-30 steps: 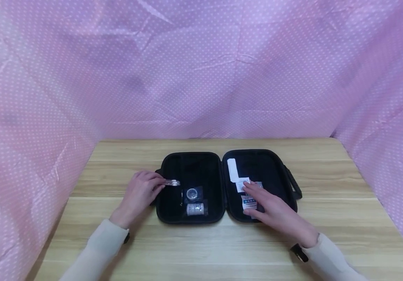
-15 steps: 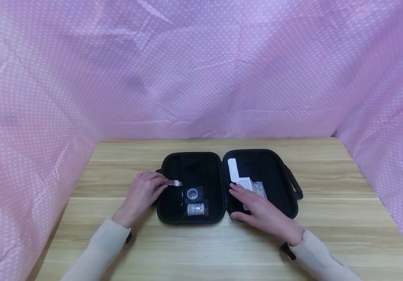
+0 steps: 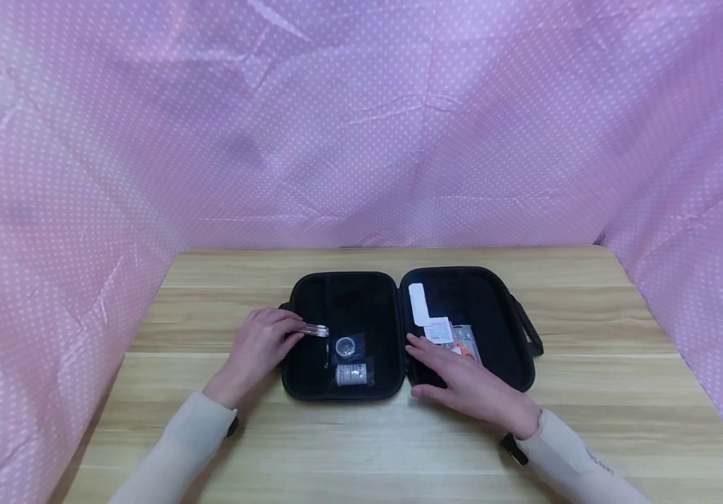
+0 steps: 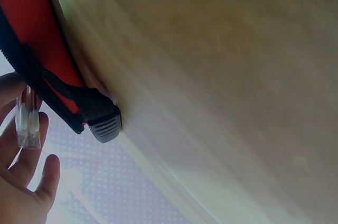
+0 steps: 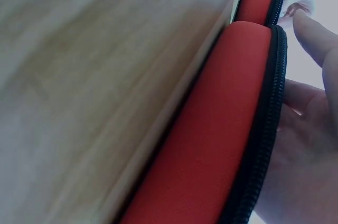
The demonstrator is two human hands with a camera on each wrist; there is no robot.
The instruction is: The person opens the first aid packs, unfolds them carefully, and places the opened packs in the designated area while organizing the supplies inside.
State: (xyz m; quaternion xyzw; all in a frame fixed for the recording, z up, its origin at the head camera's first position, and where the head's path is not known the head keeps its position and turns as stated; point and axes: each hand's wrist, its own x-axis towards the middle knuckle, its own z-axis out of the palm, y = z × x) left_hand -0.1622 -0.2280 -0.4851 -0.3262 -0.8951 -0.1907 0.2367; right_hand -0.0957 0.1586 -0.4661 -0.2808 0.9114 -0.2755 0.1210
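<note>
An unzipped case lies spread flat, its left half point(image 3: 361, 297) and right half point(image 3: 468, 301) lined in black. At its left rim my left hand point(image 3: 257, 353) pinches a clear packet of slim swab-like sticks point(image 3: 317, 330); the left wrist view shows pale tips inside the packet point(image 4: 28, 123). My right hand point(image 3: 465, 385) reaches over the front of the right half with fingers extended. Beneath or just beyond it are a white printed sachet point(image 3: 439, 330) and a clear packet with orange on it point(image 3: 465, 343), both partly covered. Whether the right fingers touch anything cannot be told.
Inside the left half lie a bagged tape roll point(image 3: 345, 348), a wrapped bandage roll point(image 3: 351, 374) and a small thin object point(image 3: 326, 353). A white strip point(image 3: 418, 305) sits near the hinge. The case's outside is red point(image 5: 211, 129). A handle point(image 3: 526, 327) sticks out rightward.
My right hand has moved left toward the hinge, covering the blue-lettered sachet and uncovering the printed one. My left hand has shifted slightly right with the clear packet.
</note>
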